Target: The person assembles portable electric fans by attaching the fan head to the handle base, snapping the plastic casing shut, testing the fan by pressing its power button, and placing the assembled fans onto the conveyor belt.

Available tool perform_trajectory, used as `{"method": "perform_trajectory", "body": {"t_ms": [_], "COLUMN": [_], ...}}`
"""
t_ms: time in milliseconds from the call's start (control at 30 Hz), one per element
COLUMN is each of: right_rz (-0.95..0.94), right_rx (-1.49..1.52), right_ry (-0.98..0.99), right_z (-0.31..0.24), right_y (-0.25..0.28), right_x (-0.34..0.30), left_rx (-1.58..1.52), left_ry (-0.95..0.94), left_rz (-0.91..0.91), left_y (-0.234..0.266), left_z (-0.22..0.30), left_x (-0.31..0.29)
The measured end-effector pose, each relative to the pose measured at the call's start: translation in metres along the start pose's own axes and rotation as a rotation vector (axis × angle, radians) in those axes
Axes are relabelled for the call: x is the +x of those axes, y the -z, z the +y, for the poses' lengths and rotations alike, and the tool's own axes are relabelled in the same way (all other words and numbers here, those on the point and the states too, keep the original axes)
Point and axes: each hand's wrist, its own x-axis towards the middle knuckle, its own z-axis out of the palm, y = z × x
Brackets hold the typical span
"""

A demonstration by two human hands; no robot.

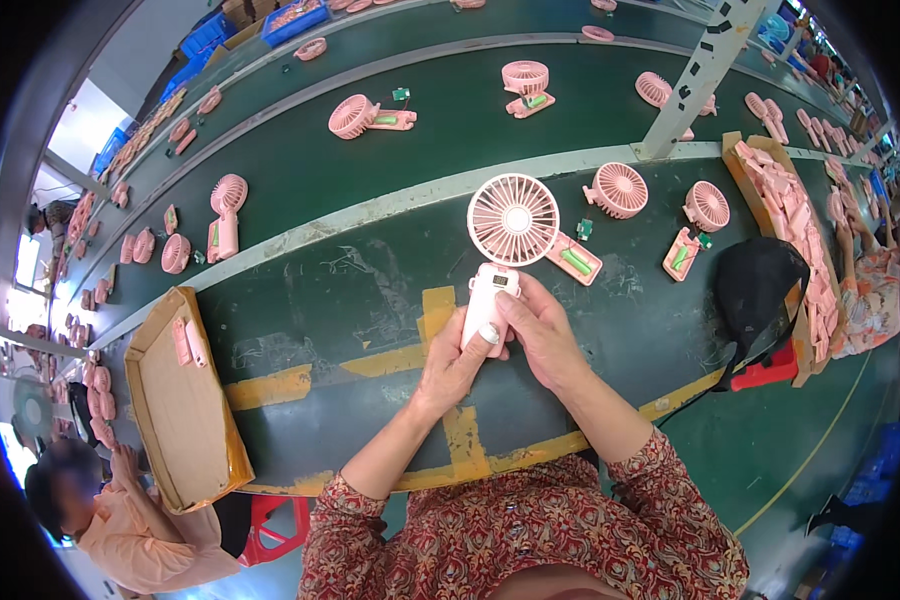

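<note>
A pale pink hand fan (513,220) is held between my two hands over the bench, its round grille pointing away from me. My left hand (448,368) wraps the handle from the left, thumb on its front. From the right, my right hand (544,335) closes on the same handle (484,305), its thumb near the small dark display window. Just beyond, an opened handle half (576,260) with a green battery lies on the bench; whether a fan head joins it is hidden. Two more fans (620,190) (707,206) with loose green circuit boards lie to the right.
A shallow cardboard box (185,440) with a few pink parts stands left. At right are a box of pink housings (790,215), a black bag (760,290) and a red stool (770,368). A metal post (695,85) rises beside the conveyor (290,165) carrying fans. Other people sit at both sides.
</note>
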Motion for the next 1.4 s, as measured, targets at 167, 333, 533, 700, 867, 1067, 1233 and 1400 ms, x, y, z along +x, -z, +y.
{"method": "perform_trajectory", "body": {"t_ms": [167,333,533,700,867,1067,1233,1400], "right_rz": [0.025,0.035,0.052,-0.025,-0.026,-0.170,0.041,0.668], "right_rx": [-0.002,0.012,-0.031,-0.054,-0.278,-0.449,-0.682,-0.893], "right_ry": [0.039,0.103,0.030,0.039,0.048,-0.003,0.190,0.467], "right_z": [0.002,0.004,0.000,0.007,0.003,0.009,-0.050,-0.146], "right_y": [0.001,0.003,0.003,-0.004,0.025,0.053,0.092,0.199], "right_x": [-0.001,-0.005,-0.003,0.007,0.007,0.005,-0.020,-0.053], "left_rx": [0.034,0.069,0.029,-0.084,0.458,1.912,1.759,1.742], "left_ry": [-0.009,-0.050,0.000,0.075,-0.135,-0.207,0.216,-0.238], "left_rz": [-0.006,0.002,0.013,0.107,0.399,0.777,0.769,0.801], "left_y": [-0.004,-0.015,-0.010,0.022,0.098,0.235,0.299,0.244], "left_z": [-0.005,-0.008,-0.012,0.001,0.047,0.058,0.012,-0.010], "left_x": [0.000,-0.002,0.000,0.003,0.056,0.145,0.181,0.187]}}
